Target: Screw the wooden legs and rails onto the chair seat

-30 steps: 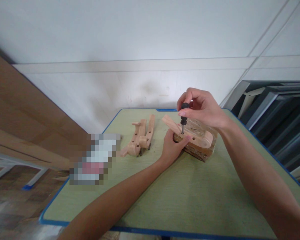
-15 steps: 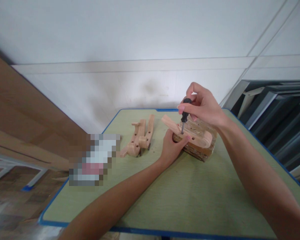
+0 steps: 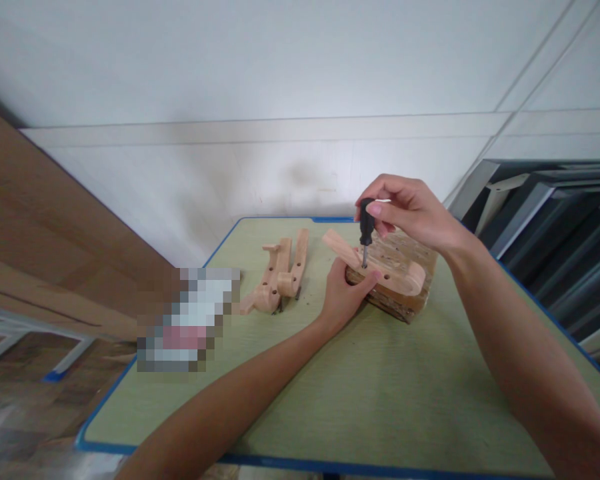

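My right hand (image 3: pixel 400 210) pinches the black handle of a screwdriver (image 3: pixel 366 223) between thumb and fingers. The screwdriver stands nearly upright, its tip at a hole in a pale wooden hook (image 3: pixel 403 280). A second hole shows to the right of the tip. The hook lies on a rough pressed-wood block (image 3: pixel 400 253), its straight arm sticking out to the upper left. My left hand (image 3: pixel 347 293) grips the block's left end and the hook, thumb on top of the wood. Its other fingers are partly hidden.
Several more wooden hooks (image 3: pixel 275 277) lie on the green table (image 3: pixel 380 400) left of my hands, with small dark screws beside them. A blurred-out flat object (image 3: pixel 195 320) is at the left edge. A cardboard box (image 3: pixel 70 253) stands left; dark panels (image 3: pixel 560 233) lean at right.
My right hand has shifted its fingers on the screwdriver handle and dropped slightly. The handle has swung a little left to stand more upright. My left hand, hook and block stay put.
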Demonstrator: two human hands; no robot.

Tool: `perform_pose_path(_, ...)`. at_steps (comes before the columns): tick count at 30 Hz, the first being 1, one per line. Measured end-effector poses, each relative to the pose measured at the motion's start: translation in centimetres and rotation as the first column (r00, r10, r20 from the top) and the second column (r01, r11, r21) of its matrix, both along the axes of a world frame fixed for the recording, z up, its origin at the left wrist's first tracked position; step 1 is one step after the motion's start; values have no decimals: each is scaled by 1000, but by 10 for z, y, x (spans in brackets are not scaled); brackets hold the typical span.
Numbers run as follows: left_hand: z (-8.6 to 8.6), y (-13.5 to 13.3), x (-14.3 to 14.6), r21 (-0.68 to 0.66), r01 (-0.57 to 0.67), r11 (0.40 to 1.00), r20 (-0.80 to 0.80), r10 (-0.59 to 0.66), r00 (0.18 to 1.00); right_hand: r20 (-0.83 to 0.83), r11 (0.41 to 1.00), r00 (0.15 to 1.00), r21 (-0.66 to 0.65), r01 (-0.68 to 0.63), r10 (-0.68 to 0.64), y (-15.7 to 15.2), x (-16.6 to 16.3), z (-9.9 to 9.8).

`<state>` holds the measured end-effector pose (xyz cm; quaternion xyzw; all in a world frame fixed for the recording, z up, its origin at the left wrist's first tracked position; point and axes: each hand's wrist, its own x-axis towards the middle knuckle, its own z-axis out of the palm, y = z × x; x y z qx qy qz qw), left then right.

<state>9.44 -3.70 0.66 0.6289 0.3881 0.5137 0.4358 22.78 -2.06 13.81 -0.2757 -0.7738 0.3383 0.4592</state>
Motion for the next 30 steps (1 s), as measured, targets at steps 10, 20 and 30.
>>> perform_pose_path(10, 2, -1, 0, 1, -14, 1000, 4, 14, 1000, -40, 998, 998, 28, -52, 53, -4, -8, -1)
perform_pose_path(20, 2, -1, 0, 16, 8, 1000, 6, -8, 1000, -179, 995, 984, -97, -1, -17, -5, -12, -3)
perform_pose_path(30, 1, -1, 0, -8, -6, 1000, 14, 6, 1000, -37, 991, 994, 89, 101, -98, 1, -8, -3)
